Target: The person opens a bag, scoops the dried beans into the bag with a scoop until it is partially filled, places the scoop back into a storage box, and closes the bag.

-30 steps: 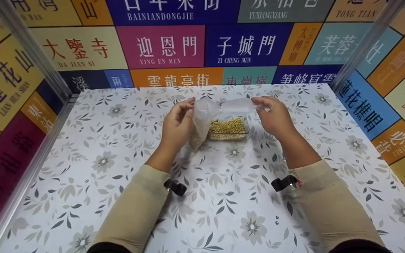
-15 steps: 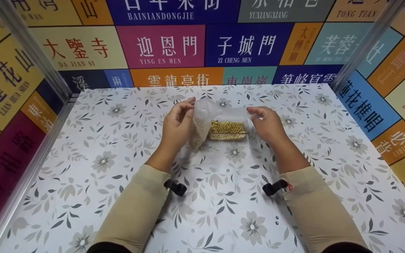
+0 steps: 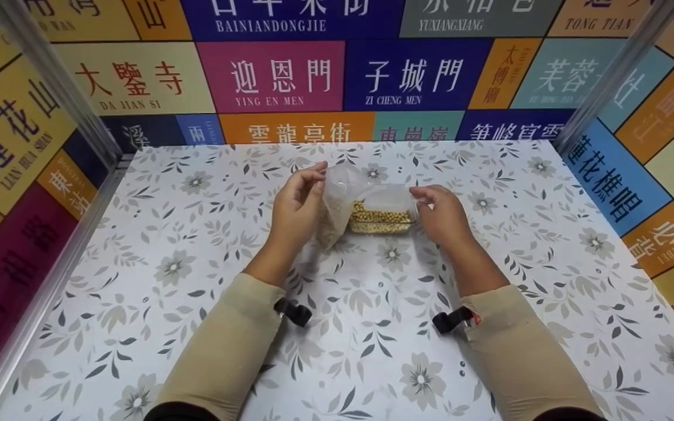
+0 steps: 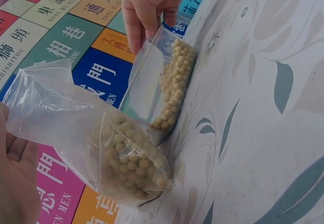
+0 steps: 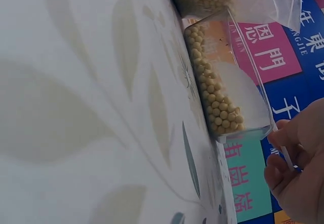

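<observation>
Yellowish soybeans (image 5: 217,105) lie in a clear rectangular container (image 5: 246,135) on the table, in the middle of the head view. My right hand (image 3: 443,217) pinches a thin, translucent white plastic scraper (image 3: 392,193) at the container's right end. In the right wrist view the scraper's curved edge reaches inside the container, above the beans. To the left, a clear plastic bag (image 4: 50,97) stands close against the container with more soybeans in its lower part. My left hand (image 3: 297,206) holds the bag by its upper left side, and its mouth is open beside the container.
A white tablecloth (image 3: 243,351) with grey flowers and leaves covers the table. Panels with colourful printed place names (image 3: 284,76) rise at the back and both sides, with clear corner strips (image 3: 74,88). Dark wrist straps (image 3: 453,320) sit on both sleeves.
My right hand has moved down and to the left, bringing the scraper lower into the container. The left hand and the bag have stayed in place.
</observation>
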Demonstrator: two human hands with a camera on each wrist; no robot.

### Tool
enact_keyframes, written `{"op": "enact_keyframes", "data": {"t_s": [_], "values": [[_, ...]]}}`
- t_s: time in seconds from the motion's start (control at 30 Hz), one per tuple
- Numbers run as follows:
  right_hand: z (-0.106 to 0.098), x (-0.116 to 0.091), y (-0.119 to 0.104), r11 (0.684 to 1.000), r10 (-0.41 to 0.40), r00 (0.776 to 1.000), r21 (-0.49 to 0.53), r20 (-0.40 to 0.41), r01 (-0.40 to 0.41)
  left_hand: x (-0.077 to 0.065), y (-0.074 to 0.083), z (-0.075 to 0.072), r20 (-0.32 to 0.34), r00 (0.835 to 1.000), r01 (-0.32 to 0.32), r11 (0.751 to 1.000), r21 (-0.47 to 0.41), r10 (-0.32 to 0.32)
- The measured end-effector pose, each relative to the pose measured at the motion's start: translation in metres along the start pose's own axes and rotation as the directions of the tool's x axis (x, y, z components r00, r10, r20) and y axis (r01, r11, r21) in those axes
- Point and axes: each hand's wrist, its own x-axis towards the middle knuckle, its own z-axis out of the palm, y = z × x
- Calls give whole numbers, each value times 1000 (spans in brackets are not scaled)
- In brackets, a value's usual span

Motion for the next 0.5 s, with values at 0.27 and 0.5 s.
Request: {"op": "enact_keyframes", "data": {"t_s": [0.27, 0.5], "values": [[3, 0, -3, 994, -88, 994, -78, -65, 83, 0, 1, 0, 2, 1000, -4, 1000, 14, 4], [5, 0, -5, 985, -119, 992, -130, -50, 111, 0, 0, 0, 1, 1000, 10, 1000, 8, -10]]}}
